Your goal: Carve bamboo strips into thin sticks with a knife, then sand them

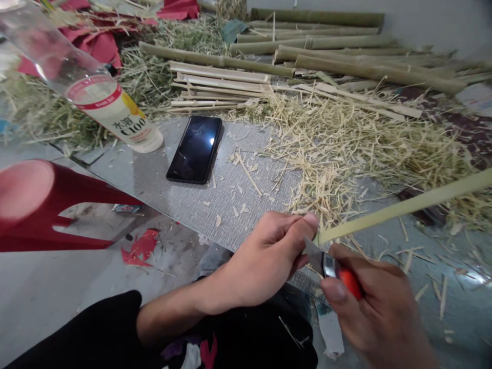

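Observation:
My left hand (274, 256) is closed, its thumb and fingers pinching the near end of a long pale bamboo strip (407, 206). From there the strip runs up and out past the right edge of view. A knife with an orange-red handle (349, 283) is gripped in my right hand (384, 307). Its short blade (313, 254) lies right by the left fingers, close to the strip's end; I cannot tell whether it touches the strip. Both hands are over the near edge of a grey textured table (169, 205).
Bamboo shavings (319, 179) pile up beyond my hands. Farther back lie split bamboo slats (223, 79) and bamboo poles (338, 46). A black phone (195, 148) and a plastic bottle (115, 110) stand left of centre. A red stool (61, 205) is at the left.

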The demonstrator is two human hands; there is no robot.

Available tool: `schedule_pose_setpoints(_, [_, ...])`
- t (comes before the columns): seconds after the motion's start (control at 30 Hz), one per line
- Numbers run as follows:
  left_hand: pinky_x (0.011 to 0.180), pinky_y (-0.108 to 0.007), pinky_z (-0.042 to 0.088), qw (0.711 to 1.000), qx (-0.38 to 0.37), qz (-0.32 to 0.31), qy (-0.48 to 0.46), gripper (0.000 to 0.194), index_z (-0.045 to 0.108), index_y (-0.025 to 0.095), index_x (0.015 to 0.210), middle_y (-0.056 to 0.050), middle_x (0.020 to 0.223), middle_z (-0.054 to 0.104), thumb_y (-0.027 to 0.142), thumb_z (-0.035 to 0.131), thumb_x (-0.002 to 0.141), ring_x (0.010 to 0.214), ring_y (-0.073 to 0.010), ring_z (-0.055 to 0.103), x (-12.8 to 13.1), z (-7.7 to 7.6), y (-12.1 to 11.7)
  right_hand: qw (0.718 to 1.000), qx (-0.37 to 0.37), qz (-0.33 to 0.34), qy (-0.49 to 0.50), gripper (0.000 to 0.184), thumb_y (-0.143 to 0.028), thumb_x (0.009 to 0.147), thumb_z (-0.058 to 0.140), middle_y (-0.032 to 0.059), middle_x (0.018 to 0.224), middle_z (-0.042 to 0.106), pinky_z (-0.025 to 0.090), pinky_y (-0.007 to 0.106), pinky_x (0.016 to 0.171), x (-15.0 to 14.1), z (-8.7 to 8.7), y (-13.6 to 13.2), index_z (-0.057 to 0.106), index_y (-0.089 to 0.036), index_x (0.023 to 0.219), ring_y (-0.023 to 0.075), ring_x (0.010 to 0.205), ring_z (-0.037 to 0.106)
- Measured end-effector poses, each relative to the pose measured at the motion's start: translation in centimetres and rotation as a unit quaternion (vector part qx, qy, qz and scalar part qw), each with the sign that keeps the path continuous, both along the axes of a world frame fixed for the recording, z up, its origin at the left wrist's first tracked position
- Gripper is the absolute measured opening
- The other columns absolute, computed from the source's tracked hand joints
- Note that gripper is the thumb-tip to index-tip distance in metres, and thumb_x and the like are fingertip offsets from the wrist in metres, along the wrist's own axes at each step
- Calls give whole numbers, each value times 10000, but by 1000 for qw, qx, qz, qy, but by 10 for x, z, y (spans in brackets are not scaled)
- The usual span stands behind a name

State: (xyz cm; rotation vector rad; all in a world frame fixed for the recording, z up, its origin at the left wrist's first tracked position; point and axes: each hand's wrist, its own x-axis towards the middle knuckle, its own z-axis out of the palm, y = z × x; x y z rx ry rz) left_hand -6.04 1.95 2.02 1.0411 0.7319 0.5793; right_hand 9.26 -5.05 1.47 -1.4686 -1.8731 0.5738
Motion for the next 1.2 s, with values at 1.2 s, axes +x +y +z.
schedule_pose_setpoints(1.2, [466,-221,272,988,154,20,22,509,349,185,595,54,530,337,418,353,1048,472,-63,294,-13,-7,-11,963,124,-136,-195,480,-596,959,459,-24,527,540,350,238,436,-10,-18,-16,619,-148,901,103,445,530])
